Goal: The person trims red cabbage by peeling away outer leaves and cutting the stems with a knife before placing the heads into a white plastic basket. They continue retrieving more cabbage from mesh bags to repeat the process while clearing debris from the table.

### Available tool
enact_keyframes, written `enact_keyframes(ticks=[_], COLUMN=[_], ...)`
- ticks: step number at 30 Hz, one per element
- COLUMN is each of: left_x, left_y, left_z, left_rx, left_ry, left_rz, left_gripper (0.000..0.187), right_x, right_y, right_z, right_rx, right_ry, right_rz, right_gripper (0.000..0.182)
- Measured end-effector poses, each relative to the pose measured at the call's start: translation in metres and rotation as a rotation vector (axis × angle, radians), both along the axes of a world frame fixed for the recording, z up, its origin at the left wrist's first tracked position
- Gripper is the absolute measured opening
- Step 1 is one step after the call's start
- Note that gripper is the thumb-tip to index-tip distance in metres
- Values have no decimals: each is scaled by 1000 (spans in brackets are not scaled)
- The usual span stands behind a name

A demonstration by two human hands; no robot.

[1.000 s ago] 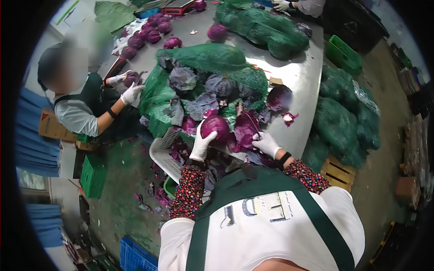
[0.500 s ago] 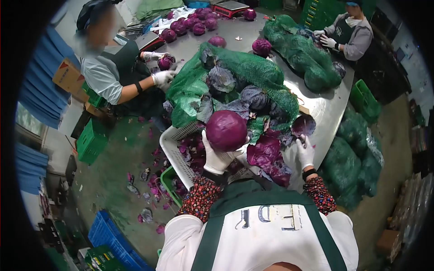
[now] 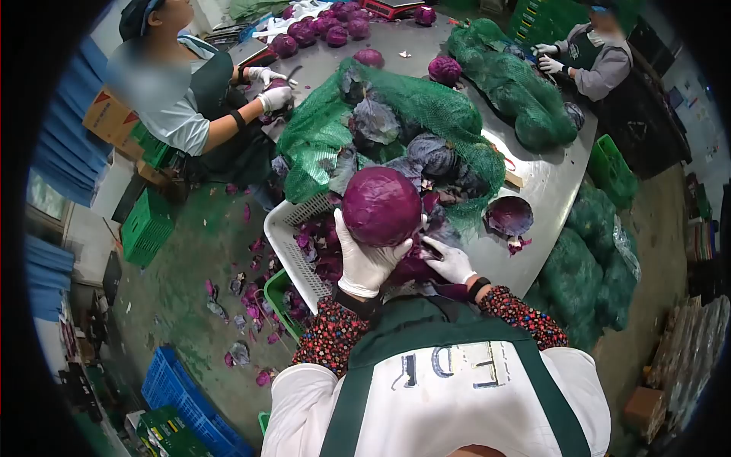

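Observation:
My left hand point(image 3: 364, 263), in a white glove, grips a round red cabbage point(image 3: 381, 206) from below and holds it up over a white slotted crate point(image 3: 289, 247). Just right of it, my right hand point(image 3: 451, 260), also gloved, rests on loose purple leaves under the cabbage; what it grasps is hidden. Behind the cabbage lies an open green net sack point(image 3: 411, 110) with several untrimmed cabbages in it, on a steel table point(image 3: 548, 179).
A person at the left point(image 3: 183, 99) trims a cabbage with gloved hands. Another person point(image 3: 590, 53) works at the far right by a second green sack point(image 3: 518, 84). Trimmed cabbages point(image 3: 324, 30) lie at the table's far end. Full sacks point(image 3: 594, 266), green crates and leaf scraps sit on the floor.
My left hand lifted the cabbage off the table toward me. My right hand swept a big purple leaf off the table edge and came in under the cabbage. The view tilted.

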State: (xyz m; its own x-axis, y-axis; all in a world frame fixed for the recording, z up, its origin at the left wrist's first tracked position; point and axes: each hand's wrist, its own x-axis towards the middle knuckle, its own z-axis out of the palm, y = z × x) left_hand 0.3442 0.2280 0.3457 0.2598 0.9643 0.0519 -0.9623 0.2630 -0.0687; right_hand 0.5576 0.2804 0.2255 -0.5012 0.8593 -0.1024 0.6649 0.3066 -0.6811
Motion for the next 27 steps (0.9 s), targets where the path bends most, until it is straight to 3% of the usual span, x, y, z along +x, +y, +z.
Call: enact_keyframes(ticks=[3, 5, 7, 9, 11, 15, 17, 18, 19, 21, 23, 25, 27], left_x=[-1, -1, -1, 1, 2, 10, 14, 15, 16, 19, 24, 29, 32], left_y=[-4, -7, -9, -8, -9, -10, -10, -10, -8, -7, -8, -9, -9], left_z=[3, 1, -6, -8, -4, 2, 3, 3, 3, 7, 11, 17, 23], left_rx=[11, 47, 101, 133, 137, 118, 113, 86, 61, 23, -15, -102, -125], left_ry=[-195, -378, -419, -505, -559, -637, -642, -617, -591, -550, -511, -404, -396], left_rz=[-77, -152, -166, -198, -240, -264, -278, -292, -307, -300, -290, -200, -162], left_gripper=[88, 87, 91, 89, 86, 90, 92, 94, 96, 96, 96, 93, 93], right_x=[-23, -23, -16, 0, 36, 130, 167, 179, 184, 179, 157, 135, 79], right_y=[9, 14, 20, 22, 43, 90, 98, 96, 92, 80, 64, 49, 25], right_z=[16, 16, 13, 43, 29, 11, 2, 1, -5, -9, -34, -66, -39], right_rx=[-126, -154, -297, -219, 121, 447, 572, 466, 470, -46, 16, 254, 76], right_ry=[-151, 52, 198, 316, 403, 386, 116, -47, -45, 236, 306, 5, 39], right_rz=[269, 300, 146, -62, -242, -665, -773, -784, -788, -722, -574, -355, -403], right_gripper=[42, 35, 28, 24, 23, 27, 31, 38, 38, 42, 43, 42, 43])
